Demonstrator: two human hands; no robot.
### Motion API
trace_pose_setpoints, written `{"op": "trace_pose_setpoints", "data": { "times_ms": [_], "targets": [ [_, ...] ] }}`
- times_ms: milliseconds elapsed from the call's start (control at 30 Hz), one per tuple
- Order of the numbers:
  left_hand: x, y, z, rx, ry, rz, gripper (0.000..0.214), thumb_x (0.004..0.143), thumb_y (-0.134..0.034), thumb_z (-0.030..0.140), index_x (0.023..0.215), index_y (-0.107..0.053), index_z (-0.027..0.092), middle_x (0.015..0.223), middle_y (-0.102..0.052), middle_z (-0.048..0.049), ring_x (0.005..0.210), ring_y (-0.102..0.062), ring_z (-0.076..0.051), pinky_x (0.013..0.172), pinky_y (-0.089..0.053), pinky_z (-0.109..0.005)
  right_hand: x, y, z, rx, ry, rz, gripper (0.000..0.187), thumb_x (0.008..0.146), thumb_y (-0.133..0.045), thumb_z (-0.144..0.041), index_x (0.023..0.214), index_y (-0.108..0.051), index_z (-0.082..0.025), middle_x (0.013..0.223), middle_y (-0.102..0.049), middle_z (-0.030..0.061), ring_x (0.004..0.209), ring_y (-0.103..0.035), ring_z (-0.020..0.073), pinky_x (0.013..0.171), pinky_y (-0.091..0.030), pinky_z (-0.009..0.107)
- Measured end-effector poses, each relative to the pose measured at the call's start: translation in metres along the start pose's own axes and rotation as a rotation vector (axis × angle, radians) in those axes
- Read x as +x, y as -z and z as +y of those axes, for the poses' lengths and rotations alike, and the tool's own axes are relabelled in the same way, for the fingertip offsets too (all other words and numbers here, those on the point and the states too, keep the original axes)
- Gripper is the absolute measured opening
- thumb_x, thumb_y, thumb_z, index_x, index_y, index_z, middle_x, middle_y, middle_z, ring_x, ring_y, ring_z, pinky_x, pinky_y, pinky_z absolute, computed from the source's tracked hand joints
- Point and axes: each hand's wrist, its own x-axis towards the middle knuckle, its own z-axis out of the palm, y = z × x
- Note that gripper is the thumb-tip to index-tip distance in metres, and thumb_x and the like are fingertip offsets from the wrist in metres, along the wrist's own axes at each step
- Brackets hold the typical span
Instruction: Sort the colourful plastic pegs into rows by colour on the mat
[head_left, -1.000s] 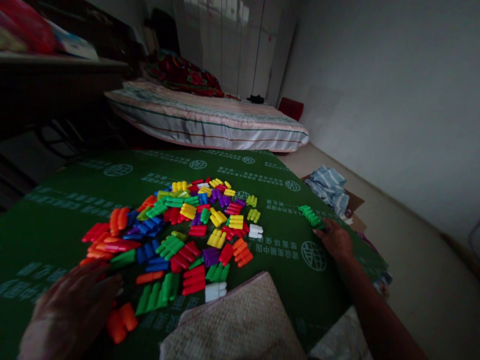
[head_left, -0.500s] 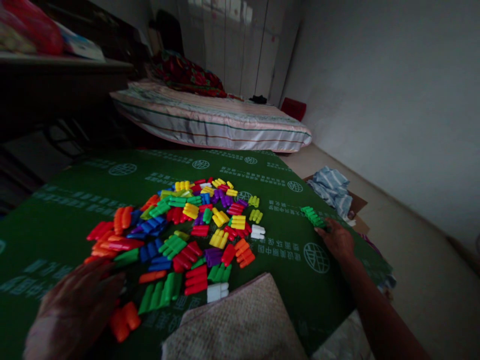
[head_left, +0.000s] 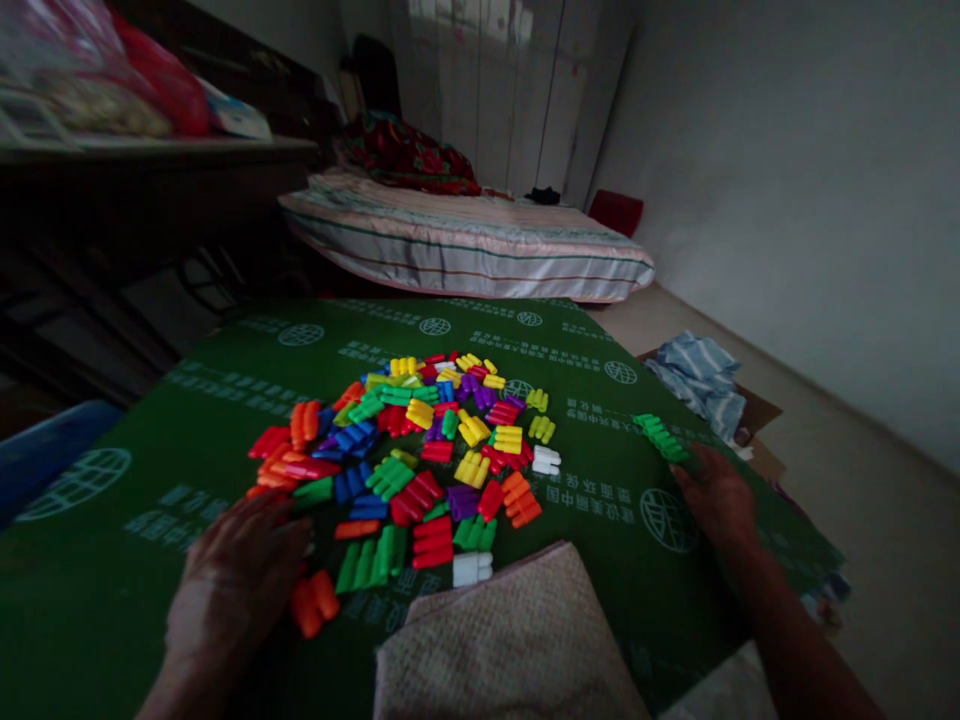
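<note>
A spread pile of colourful plastic bullet-shaped toy blocks (head_left: 433, 494) lies on a green printed board (head_left: 585, 560). My left hand (head_left: 236, 575) rests at the pile's near left edge, palm down with its fingers stretched out. Its fingertips are beside the orange and red blocks, and an orange block (head_left: 313, 602) lies just right of it. Out to the right, my right hand (head_left: 718, 495) pinches the near end of a row of joined green blocks (head_left: 660, 438), low over the board. Whether that row touches the board I cannot tell.
A folded beige cloth (head_left: 510, 640) covers the board's near edge. Beyond the board stands a bed (head_left: 465, 250). Striped fabric (head_left: 697, 375) lies in a cardboard box at the right, and a dark shelf (head_left: 172, 150) with bags stands at the left.
The view has turned a little left, so everything appears further right. Both hands keep about the same places relative to the blocks, and the green row stays in my right hand.
</note>
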Motion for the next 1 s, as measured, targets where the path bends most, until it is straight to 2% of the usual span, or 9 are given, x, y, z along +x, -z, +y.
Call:
{"op": "trace_pose_setpoints", "data": {
  "times_ms": [133, 233, 333, 467, 567, 633, 733, 900, 1000],
  "targets": [
    [0.000, 0.009, 0.016, -0.029, 0.160, -0.051, 0.053, 0.080, -0.035, 0.051, 0.098, -0.066, 0.012, 0.120, -0.063, -0.0199, 0.121, -0.052, -0.034, 0.103, -0.043, -0.052, -0.020, 0.003, -0.029, 0.197, 0.115, 0.060, 0.046, 0.085, -0.043, -0.046, 0.110, -0.065, -0.014, 0.108, -0.067, 0.0160, 0.090, -0.064, 0.0280, 0.077, -0.050, 0.041],
    [0.000, 0.014, 0.024, -0.069, 0.209, -0.046, 0.055, 0.078, -0.038, 0.052, 0.102, -0.065, 0.010, 0.120, -0.063, -0.0202, 0.122, -0.051, -0.034, 0.105, -0.042, -0.051, -0.038, 0.007, -0.070, 0.435, 0.249, -0.042, 0.037, 0.083, -0.049, -0.045, 0.100, -0.068, -0.020, 0.098, -0.071, 0.0100, 0.079, -0.067, 0.0223, 0.075, -0.052, 0.035],
    [-0.001, 0.015, 0.027, -0.091, 0.221, -0.041, 0.056, 0.078, -0.038, 0.053, 0.102, -0.065, 0.009, 0.122, -0.062, -0.0199, 0.123, -0.050, -0.034, 0.106, -0.041, -0.051, -0.053, 0.013, -0.120, 0.574, 0.435, -0.181, 0.027, 0.085, -0.050, -0.037, 0.098, -0.069, -0.023, 0.095, -0.072, 0.0058, 0.082, -0.067, 0.0191, 0.077, -0.052, 0.031],
    [-0.003, 0.013, 0.026, -0.092, 0.210, -0.026, 0.054, 0.079, -0.038, 0.051, 0.101, -0.066, 0.011, 0.121, -0.062, -0.0189, 0.123, -0.051, -0.033, 0.105, -0.041, -0.050, -0.058, 0.020, -0.181, 0.614, 0.734, -0.255, 0.024, 0.087, -0.049, -0.023, 0.101, -0.069, -0.025, 0.102, -0.071, 0.0036, 0.096, -0.065, 0.0163, 0.086, -0.050, 0.028],
    [-0.004, 0.012, 0.024, -0.095, 0.207, -0.011, 0.049, 0.080, -0.040, 0.049, 0.100, -0.066, 0.013, 0.121, -0.062, -0.0174, 0.122, -0.051, -0.032, 0.104, -0.043, -0.050, -0.050, 0.021, -0.210, 0.544, 0.889, -0.278, 0.024, 0.086, -0.052, -0.018, 0.104, -0.068, -0.023, 0.106, -0.070, 0.0052, 0.102, -0.061, 0.0172, 0.092, -0.047, 0.029],
    [-0.005, 0.010, 0.023, -0.096, 0.204, -0.008, 0.049, 0.080, -0.040, 0.049, 0.100, -0.066, 0.012, 0.120, -0.062, -0.0182, 0.122, -0.051, -0.033, 0.104, -0.043, -0.051, -0.043, 0.019, -0.217, 0.455, 0.895, -0.282, 0.022, 0.086, -0.054, -0.017, 0.101, -0.068, -0.021, 0.105, -0.070, 0.0069, 0.103, -0.060, 0.0190, 0.093, -0.045, 0.031],
    [-0.006, 0.009, 0.022, -0.108, 0.188, 0.007, 0.046, 0.080, -0.041, 0.047, 0.098, -0.067, 0.013, 0.119, -0.063, -0.0172, 0.122, -0.051, -0.034, 0.103, -0.043, -0.052, -0.036, 0.015, -0.215, 0.368, 0.792, -0.246, 0.018, 0.086, -0.052, -0.017, 0.093, -0.069, -0.021, 0.101, -0.070, 0.0076, 0.099, -0.060, 0.0198, 0.090, -0.045, 0.032],
    [-0.006, 0.010, 0.025, -0.121, 0.194, 0.019, 0.048, 0.080, -0.042, 0.048, 0.101, -0.067, 0.012, 0.119, -0.064, -0.0169, 0.120, -0.053, -0.032, 0.102, -0.046, -0.049, -0.036, 0.013, -0.207, 0.388, 0.701, -0.190, 0.017, 0.086, -0.053, -0.018, 0.087, -0.069, -0.021, 0.095, -0.070, 0.0068, 0.095, -0.060, 0.0194, 0.088, -0.045, 0.030],
    [-0.006, 0.009, 0.025, -0.126, 0.195, 0.014, 0.050, 0.080, -0.041, 0.048, 0.102, -0.067, 0.011, 0.119, -0.064, -0.0172, 0.121, -0.052, -0.033, 0.103, -0.044, -0.050, -0.046, 0.023, -0.210, 0.425, 0.720, -0.250, 0.018, 0.087, -0.052, -0.020, 0.093, -0.070, -0.022, 0.091, -0.071, 0.0051, 0.092, -0.062, 0.0183, 0.085, -0.045, 0.029]
  ]
}}
